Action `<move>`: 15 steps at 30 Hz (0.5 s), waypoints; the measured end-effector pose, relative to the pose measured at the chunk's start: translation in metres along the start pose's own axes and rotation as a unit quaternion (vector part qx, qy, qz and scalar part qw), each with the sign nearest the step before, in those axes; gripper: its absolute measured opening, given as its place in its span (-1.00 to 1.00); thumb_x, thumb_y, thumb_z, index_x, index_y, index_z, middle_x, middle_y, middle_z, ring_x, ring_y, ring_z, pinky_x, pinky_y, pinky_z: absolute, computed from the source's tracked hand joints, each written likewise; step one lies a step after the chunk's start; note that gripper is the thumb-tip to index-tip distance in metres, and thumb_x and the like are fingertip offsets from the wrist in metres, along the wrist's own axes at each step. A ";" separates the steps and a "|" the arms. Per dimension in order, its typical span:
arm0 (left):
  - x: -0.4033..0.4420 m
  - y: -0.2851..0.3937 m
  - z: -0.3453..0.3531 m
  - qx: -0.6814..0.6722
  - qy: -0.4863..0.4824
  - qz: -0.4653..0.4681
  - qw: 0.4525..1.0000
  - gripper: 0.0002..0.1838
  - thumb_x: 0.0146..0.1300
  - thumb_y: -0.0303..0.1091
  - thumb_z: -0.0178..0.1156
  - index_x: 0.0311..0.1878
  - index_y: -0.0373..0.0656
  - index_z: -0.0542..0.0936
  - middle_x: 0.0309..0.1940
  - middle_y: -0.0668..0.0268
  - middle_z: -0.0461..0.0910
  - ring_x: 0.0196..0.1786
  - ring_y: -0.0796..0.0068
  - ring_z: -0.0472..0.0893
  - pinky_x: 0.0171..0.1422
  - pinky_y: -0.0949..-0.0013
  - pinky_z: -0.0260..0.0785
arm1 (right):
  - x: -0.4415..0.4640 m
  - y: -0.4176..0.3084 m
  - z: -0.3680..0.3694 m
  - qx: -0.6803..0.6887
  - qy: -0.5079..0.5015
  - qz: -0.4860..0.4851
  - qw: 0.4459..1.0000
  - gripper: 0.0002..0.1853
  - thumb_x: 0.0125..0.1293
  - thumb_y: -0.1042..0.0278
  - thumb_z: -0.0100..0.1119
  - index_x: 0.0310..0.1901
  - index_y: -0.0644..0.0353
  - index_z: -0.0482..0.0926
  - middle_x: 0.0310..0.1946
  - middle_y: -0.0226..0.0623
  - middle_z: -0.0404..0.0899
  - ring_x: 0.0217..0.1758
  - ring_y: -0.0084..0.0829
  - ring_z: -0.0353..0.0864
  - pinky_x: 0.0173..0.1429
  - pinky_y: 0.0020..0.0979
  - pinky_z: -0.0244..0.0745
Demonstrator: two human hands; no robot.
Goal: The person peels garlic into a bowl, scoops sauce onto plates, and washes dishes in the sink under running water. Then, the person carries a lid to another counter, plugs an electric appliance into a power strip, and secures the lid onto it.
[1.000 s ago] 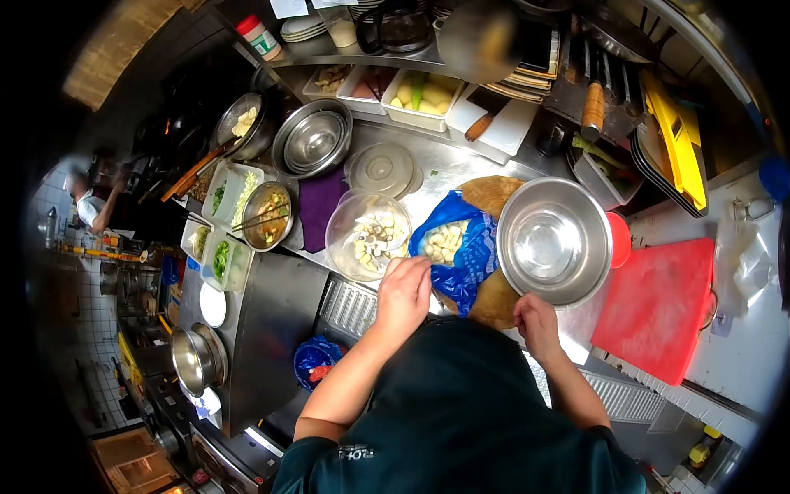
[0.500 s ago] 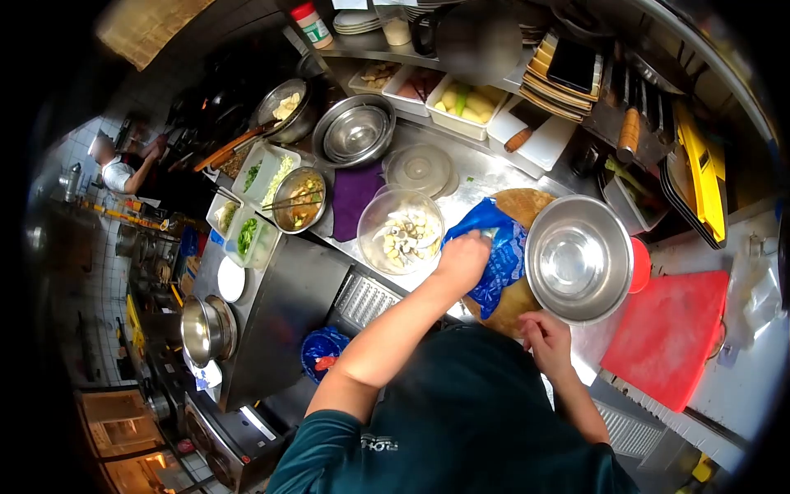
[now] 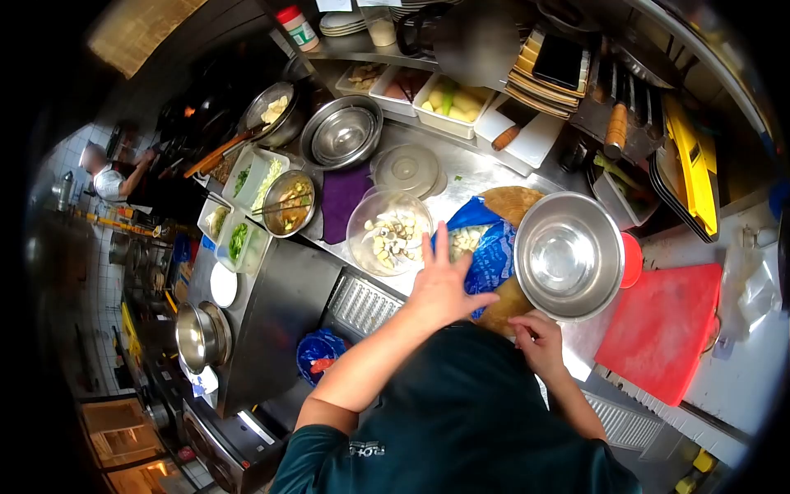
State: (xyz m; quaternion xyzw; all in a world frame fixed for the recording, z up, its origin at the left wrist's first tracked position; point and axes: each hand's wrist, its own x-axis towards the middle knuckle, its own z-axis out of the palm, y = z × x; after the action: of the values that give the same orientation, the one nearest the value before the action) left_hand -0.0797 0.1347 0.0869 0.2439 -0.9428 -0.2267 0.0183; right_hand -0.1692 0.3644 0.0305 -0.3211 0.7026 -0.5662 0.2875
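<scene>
The left hand [image 3: 447, 286] is held palm down with its fingers spread wide, between the clear bowl [image 3: 360, 226] and the blue bag [image 3: 497, 262]; whether the bag is touched cannot be told. Pale pieces [image 3: 466, 240] are seen in the bag's opening, and chopped pieces [image 3: 393, 240] are contained in the clear bowl. The bag is laid on a round wooden board [image 3: 512, 202] on the metal table [image 3: 485, 175]. The right hand [image 3: 541, 341] is curled near the board's lower edge, below the large steel bowl [image 3: 568, 256]; whether anything is gripped cannot be told. A red cutting board [image 3: 658, 331] is placed farther right.
</scene>
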 end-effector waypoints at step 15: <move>0.015 -0.025 0.045 -0.199 0.222 0.121 0.947 -0.79 0.02 -0.70 0.23 -0.22 -0.34 0.62 -0.20 0.00 0.57 -0.08 -0.11 0.55 0.07 0.04 0.47 | -0.026 0.002 -0.006 0.000 0.009 0.012 1.000 -0.85 0.41 0.66 0.15 -0.09 0.37 0.69 -0.34 -0.33 0.48 -0.45 -0.58 0.53 -0.41 -0.53 0.47</move>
State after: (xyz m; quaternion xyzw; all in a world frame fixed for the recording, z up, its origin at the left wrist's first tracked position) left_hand -0.0883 0.1277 0.0343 0.1637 -0.8731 -0.3457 0.3022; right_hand -0.1579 0.3884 0.0310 -0.3078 0.7090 -0.5656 0.2876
